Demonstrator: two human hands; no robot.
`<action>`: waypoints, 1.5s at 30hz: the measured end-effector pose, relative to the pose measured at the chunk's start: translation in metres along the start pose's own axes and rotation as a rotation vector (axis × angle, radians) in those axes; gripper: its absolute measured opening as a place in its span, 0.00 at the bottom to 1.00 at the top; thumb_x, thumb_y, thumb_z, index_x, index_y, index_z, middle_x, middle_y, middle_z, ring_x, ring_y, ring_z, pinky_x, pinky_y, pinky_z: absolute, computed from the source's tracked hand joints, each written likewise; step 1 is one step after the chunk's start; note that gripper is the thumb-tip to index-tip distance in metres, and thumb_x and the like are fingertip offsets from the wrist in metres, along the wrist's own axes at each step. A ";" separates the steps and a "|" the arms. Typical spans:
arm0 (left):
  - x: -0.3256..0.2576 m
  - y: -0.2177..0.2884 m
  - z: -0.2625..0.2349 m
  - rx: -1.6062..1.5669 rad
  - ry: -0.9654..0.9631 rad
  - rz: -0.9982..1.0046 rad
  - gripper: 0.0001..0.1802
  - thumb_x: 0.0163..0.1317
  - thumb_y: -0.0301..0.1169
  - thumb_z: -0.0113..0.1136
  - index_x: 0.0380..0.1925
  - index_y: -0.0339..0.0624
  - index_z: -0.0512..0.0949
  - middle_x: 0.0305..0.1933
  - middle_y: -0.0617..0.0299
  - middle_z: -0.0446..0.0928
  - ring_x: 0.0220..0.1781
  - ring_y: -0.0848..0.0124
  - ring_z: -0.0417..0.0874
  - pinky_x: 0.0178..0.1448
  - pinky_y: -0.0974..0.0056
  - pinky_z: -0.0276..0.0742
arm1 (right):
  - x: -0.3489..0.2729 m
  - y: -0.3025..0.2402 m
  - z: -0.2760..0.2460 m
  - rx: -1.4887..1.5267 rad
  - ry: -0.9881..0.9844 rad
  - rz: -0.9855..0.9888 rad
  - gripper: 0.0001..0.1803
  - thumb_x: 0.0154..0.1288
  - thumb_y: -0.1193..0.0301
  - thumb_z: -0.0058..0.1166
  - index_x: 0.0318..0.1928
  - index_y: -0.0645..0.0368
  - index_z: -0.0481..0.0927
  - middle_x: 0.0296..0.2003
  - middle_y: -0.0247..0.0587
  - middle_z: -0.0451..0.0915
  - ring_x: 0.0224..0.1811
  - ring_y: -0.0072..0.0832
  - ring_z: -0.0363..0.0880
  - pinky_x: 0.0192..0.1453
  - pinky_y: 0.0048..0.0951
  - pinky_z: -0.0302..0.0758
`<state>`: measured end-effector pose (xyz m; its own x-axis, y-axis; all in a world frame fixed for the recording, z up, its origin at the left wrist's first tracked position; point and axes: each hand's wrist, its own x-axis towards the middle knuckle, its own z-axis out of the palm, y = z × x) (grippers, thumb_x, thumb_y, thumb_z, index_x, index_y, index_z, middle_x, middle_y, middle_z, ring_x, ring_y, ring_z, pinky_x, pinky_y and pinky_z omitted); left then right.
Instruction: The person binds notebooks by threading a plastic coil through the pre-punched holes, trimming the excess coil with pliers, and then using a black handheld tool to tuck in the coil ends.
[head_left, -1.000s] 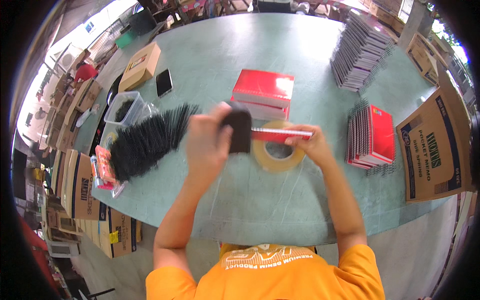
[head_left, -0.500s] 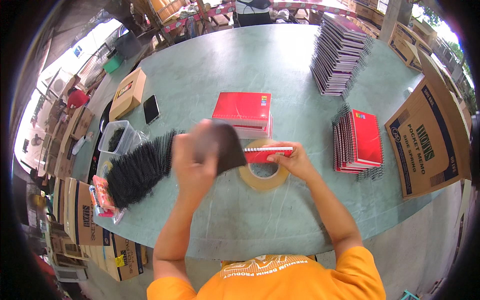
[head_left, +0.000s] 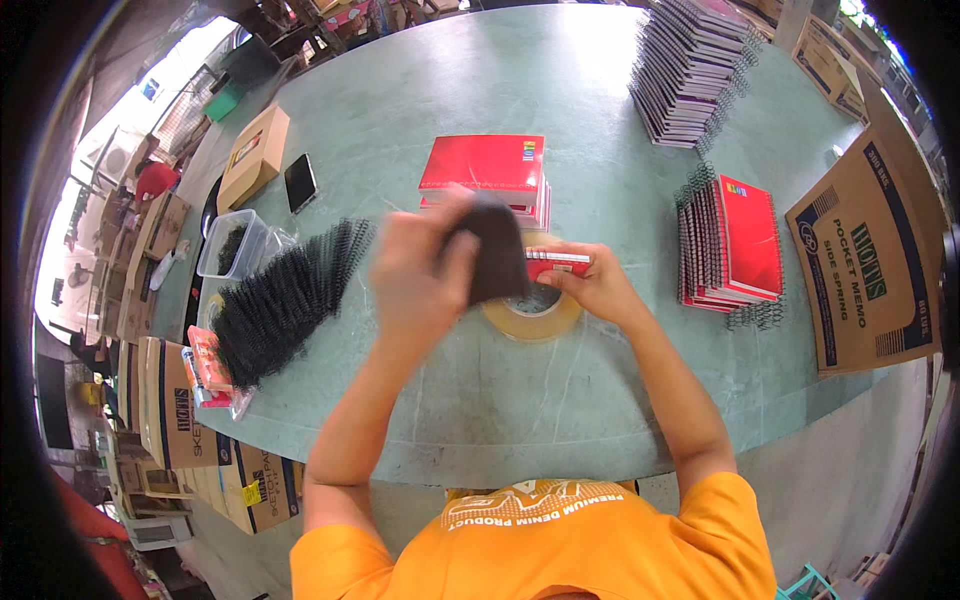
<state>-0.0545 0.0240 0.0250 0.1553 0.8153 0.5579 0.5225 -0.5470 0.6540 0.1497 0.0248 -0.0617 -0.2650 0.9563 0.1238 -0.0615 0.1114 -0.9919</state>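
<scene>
My left hand (head_left: pixel 415 265), smeared by motion, grips a dark, flat flap-like piece (head_left: pixel 500 250) whose kind I cannot make out. It hides the left end of a small red notebook (head_left: pixel 560 263), which my right hand (head_left: pixel 605 285) pinches between thumb and fingers. The notebook is turned edge-up, with a row of holes or coils along its top. Beneath both hands lies a wide roll of yellowish tape (head_left: pixel 535 325). Just beyond them stands a stack of red notebooks (head_left: pixel 485 165). Black spiral coils (head_left: pixel 285 300) are heaped to the left.
At right sit spiral-bound red notebooks (head_left: pixel 750 235) and an open cardboard carton (head_left: pixel 865 265). A tall notebook stack (head_left: pixel 690 75) rises behind. Along the left are a clear plastic tub (head_left: pixel 225 255), a phone (head_left: pixel 300 184), a tan box (head_left: pixel 255 155) and orange packets (head_left: pixel 208 360).
My left hand and the dark piece have moved right, covering more of the red notebook. My right hand keeps its pinch. The whole view has tilted downward.
</scene>
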 end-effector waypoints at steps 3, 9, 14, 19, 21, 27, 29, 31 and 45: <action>-0.012 -0.002 0.007 0.152 -0.342 0.126 0.18 0.53 0.21 0.62 0.47 0.40 0.79 0.42 0.54 0.78 0.39 0.66 0.80 0.44 0.65 0.76 | 0.002 -0.006 0.000 0.002 -0.016 0.042 0.19 0.60 0.84 0.51 0.52 0.61 0.78 0.43 0.31 0.81 0.46 0.17 0.75 0.51 0.23 0.72; -0.029 0.002 0.025 0.037 -0.648 0.020 0.19 0.52 0.26 0.62 0.47 0.42 0.78 0.42 0.50 0.78 0.44 0.54 0.78 0.51 0.55 0.74 | 0.003 0.007 -0.004 0.029 0.025 -0.068 0.16 0.62 0.80 0.52 0.51 0.61 0.79 0.45 0.34 0.81 0.47 0.18 0.74 0.54 0.24 0.72; -0.063 0.009 0.025 0.058 -0.620 0.116 0.20 0.56 0.37 0.64 0.49 0.46 0.77 0.38 0.54 0.74 0.45 0.54 0.78 0.47 0.51 0.74 | 0.003 -0.005 0.001 0.079 -0.020 -0.035 0.17 0.64 0.77 0.53 0.54 0.63 0.76 0.51 0.37 0.79 0.53 0.23 0.74 0.60 0.26 0.70; -0.004 -0.009 0.026 0.411 -0.193 0.465 0.17 0.57 0.33 0.62 0.46 0.40 0.77 0.37 0.55 0.76 0.47 0.58 0.77 0.49 0.57 0.70 | -0.002 -0.010 0.005 0.119 0.056 -0.189 0.15 0.64 0.78 0.53 0.51 0.63 0.77 0.51 0.37 0.78 0.52 0.23 0.75 0.58 0.27 0.72; 0.001 -0.015 0.023 0.474 -0.247 0.464 0.15 0.57 0.32 0.62 0.43 0.39 0.78 0.36 0.57 0.76 0.45 0.59 0.76 0.50 0.57 0.68 | -0.007 -0.010 0.010 0.155 0.093 -0.169 0.14 0.64 0.78 0.53 0.50 0.63 0.77 0.49 0.37 0.79 0.50 0.21 0.76 0.55 0.25 0.73; 0.006 -0.011 0.033 0.238 -0.399 0.327 0.12 0.56 0.32 0.61 0.39 0.38 0.77 0.35 0.56 0.76 0.44 0.58 0.76 0.50 0.57 0.68 | -0.024 0.012 -0.001 0.005 0.174 0.026 0.11 0.64 0.74 0.57 0.45 0.64 0.81 0.37 0.30 0.82 0.38 0.13 0.75 0.44 0.19 0.73; 0.009 -0.014 0.039 0.291 -0.496 0.341 0.13 0.55 0.31 0.62 0.40 0.38 0.76 0.35 0.56 0.76 0.44 0.57 0.76 0.49 0.57 0.69 | -0.024 0.016 0.001 -0.004 0.219 -0.003 0.11 0.62 0.73 0.58 0.44 0.64 0.82 0.34 0.28 0.82 0.36 0.12 0.73 0.42 0.20 0.72; 0.012 -0.010 0.043 0.187 -0.486 0.323 0.13 0.55 0.30 0.61 0.40 0.38 0.77 0.36 0.55 0.77 0.44 0.57 0.76 0.49 0.56 0.70 | -0.025 0.017 0.000 0.005 0.215 -0.018 0.11 0.63 0.73 0.58 0.44 0.63 0.82 0.34 0.28 0.82 0.36 0.12 0.73 0.41 0.20 0.72; 0.009 0.002 0.073 -0.004 -0.510 0.358 0.05 0.49 0.24 0.58 0.29 0.37 0.77 0.30 0.54 0.76 0.36 0.58 0.77 0.39 0.60 0.74 | -0.033 0.023 0.003 -0.111 0.271 -0.074 0.07 0.64 0.76 0.51 0.40 0.65 0.80 0.31 0.28 0.80 0.35 0.11 0.72 0.38 0.19 0.70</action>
<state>0.0097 0.0442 -0.0058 0.7015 0.5687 0.4296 0.3611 -0.8032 0.4737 0.1540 -0.0048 -0.0885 0.0037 0.9802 0.1981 0.0389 0.1978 -0.9795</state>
